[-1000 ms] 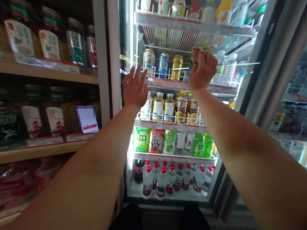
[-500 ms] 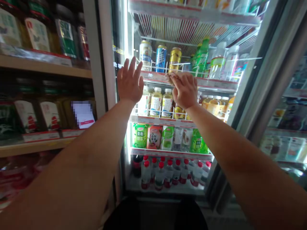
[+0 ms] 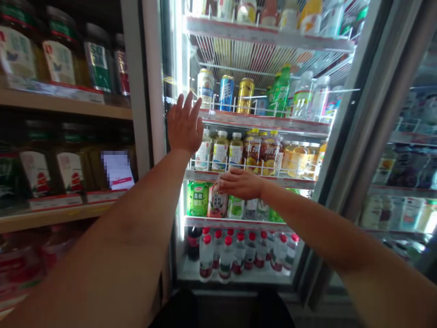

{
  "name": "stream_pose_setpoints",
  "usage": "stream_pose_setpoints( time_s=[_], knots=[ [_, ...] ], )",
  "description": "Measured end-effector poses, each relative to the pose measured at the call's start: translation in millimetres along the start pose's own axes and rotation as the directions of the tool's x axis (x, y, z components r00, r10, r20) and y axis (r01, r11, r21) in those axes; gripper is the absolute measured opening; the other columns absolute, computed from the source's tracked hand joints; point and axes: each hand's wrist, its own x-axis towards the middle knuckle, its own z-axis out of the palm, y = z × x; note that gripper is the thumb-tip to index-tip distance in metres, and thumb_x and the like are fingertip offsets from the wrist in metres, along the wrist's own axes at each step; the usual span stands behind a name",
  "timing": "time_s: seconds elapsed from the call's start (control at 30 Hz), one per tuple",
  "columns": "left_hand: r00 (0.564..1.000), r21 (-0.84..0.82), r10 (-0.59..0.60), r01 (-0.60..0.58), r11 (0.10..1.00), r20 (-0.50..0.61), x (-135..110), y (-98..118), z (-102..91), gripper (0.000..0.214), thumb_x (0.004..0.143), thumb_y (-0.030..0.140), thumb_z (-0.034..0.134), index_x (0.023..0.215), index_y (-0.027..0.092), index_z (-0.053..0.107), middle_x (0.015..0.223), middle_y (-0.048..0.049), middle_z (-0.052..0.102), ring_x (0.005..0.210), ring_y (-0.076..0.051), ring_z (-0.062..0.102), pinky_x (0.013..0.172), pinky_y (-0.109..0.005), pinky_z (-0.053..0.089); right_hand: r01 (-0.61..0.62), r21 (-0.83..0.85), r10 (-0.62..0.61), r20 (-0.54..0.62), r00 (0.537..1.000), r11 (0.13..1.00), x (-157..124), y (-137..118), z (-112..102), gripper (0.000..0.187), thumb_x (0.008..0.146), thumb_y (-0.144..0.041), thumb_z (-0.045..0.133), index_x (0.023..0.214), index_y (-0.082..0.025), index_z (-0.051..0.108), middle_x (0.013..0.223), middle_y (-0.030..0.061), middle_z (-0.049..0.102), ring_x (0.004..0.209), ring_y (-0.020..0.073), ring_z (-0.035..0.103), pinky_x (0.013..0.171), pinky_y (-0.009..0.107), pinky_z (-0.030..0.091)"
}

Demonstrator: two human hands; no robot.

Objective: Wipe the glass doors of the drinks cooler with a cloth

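Note:
My left hand (image 3: 185,124) is raised with fingers spread at the left edge of the lit drinks cooler (image 3: 266,122); whether its palm touches the edge I cannot tell. It holds nothing that I can see. My right hand (image 3: 241,183) hangs in front of the wire shelf edge, fingers stretched to the left. Its fingertips overlap a red drink pack (image 3: 216,205); I cannot tell if they touch it. A green pack (image 3: 198,199) stands to the left of that. Just above my right hand are tea bottles with white caps (image 3: 235,150) and yellow-capped bottles (image 3: 252,148).
Several red-capped water bottles (image 3: 226,257) stand on the cooler floor. Cans (image 3: 245,94) and green bottles (image 3: 282,89) fill a higher shelf. On the left, a wooden shelf (image 3: 68,101) holds dark bottles, with a phone-like screen (image 3: 118,171) below. A metal-framed cooler door (image 3: 378,114) borders the right.
My right hand has dropped from the can shelf to in front of the packs, its fingers now stretched leftward. My left hand stays nearly in place. The view has tilted slightly upward.

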Motion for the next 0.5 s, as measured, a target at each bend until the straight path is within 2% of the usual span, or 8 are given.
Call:
stream_pose_setpoints(
  time_s=[0.07,0.17,0.23,0.27,0.33,0.4,0.47,0.5],
  knots=[
    [1.000,0.012,0.005,-0.004,1.000,-0.010,0,1,-1.4,0.055,0.098,0.039,0.037,0.152,0.030,0.042,0.164,0.0030,0.030,0.156,-0.023,0.014,0.128,-0.053,0.012,-0.002,-0.009,0.002,0.014,1.000,1.000,6,27,-6,0.032,0.102,-0.025,0.047,0.131,-0.024,0.060,0.128,0.0022,0.067,0.120,0.0184,0.056,0.100,0.034,0.039],
    [0.999,0.088,0.032,-0.031,0.996,-0.011,0,1,-1.7,0.056,0.098,0.033,0.037,0.153,0.026,0.041,0.164,-0.0027,0.031,0.155,-0.025,0.017,0.127,-0.055,0.016,-0.158,-0.055,0.160,0.026,0.987,0.986,15,74,-19,0.039,0.100,-0.024,0.048,0.139,-0.023,0.054,0.134,0.0042,0.064,0.126,0.0213,0.052,0.104,0.038,0.039],
    [0.999,0.130,0.044,-0.043,0.991,-0.005,0,0,-1.3,0.056,0.098,0.031,0.036,0.154,0.022,0.041,0.164,-0.0048,0.031,0.155,-0.026,0.018,0.126,-0.054,0.018,-0.355,-0.072,0.356,0.009,0.934,0.932,20,102,-28,0.043,0.097,-0.020,0.048,0.139,-0.025,0.054,0.136,0.0053,0.061,0.128,0.0251,0.050,0.106,0.043,0.039],
    [0.999,0.138,0.045,-0.044,0.989,-0.001,0,0,-1.0,0.056,0.099,0.032,0.035,0.154,0.022,0.041,0.164,-0.0050,0.031,0.155,-0.025,0.018,0.126,-0.054,0.018,-0.474,-0.069,0.473,-0.030,0.880,0.878,22,113,-31,0.045,0.096,-0.019,0.048,0.139,-0.025,0.053,0.137,0.0064,0.060,0.130,0.0273,0.049,0.108,0.046,0.039],
    [1.000,0.121,0.032,-0.031,0.992,0.001,0,-1,-0.2,0.056,0.099,0.034,0.035,0.154,0.024,0.040,0.164,-0.0021,0.030,0.155,-0.024,0.017,0.127,-0.053,0.016,-0.712,-0.047,0.700,-0.150,0.698,0.701,24,131,-33,0.048,0.094,-0.018,0.044,0.141,-0.025,0.052,0.140,0.0093,0.056,0.134,0.0315,0.046,0.110,0.053,0.038],
    [1.000,0.084,0.010,-0.011,0.996,0.006,0,-2,0.7,0.056,0.100,0.040,0.034,0.153,0.027,0.040,0.165,0.0032,0.029,0.156,-0.021,0.014,0.128,-0.051,0.013,-0.884,-0.015,0.845,-0.286,0.452,0.468,25,142,-32,0.052,0.093,-0.018,0.040,0.144,-0.023,0.048,0.143,0.0123,0.051,0.138,0.0340,0.042,0.110,0.059,0.036],
    [1.000,0.062,-0.009,0.008,0.998,0.021,1,-2,1.3,0.056,0.100,0.046,0.032,0.153,0.029,0.038,0.165,0.0078,0.026,0.156,-0.018,0.011,0.129,-0.050,0.010,-0.966,0.010,0.888,-0.396,0.235,0.260,25,146,-29,0.055,0.091,-0.017,0.037,0.145,-0.022,0.049,0.145,0.0129,0.049,0.139,0.0340,0.041,0.111,0.060,0.035],
    [0.999,0.055,-0.018,0.017,0.998,0.028,1,-2,1.4,0.058,0.100,0.049,0.031,0.153,0.029,0.038,0.165,0.0090,0.025,0.156,-0.017,0.010,0.129,-0.049,0.009,-0.982,0.019,0.886,-0.436,0.161,0.188,25,146,-27,0.057,0.089,-0.016,0.036,0.144,-0.021,0.050,0.146,0.0123,0.049,0.138,0.0335,0.042,0.111,0.060,0.035]
  ],
)
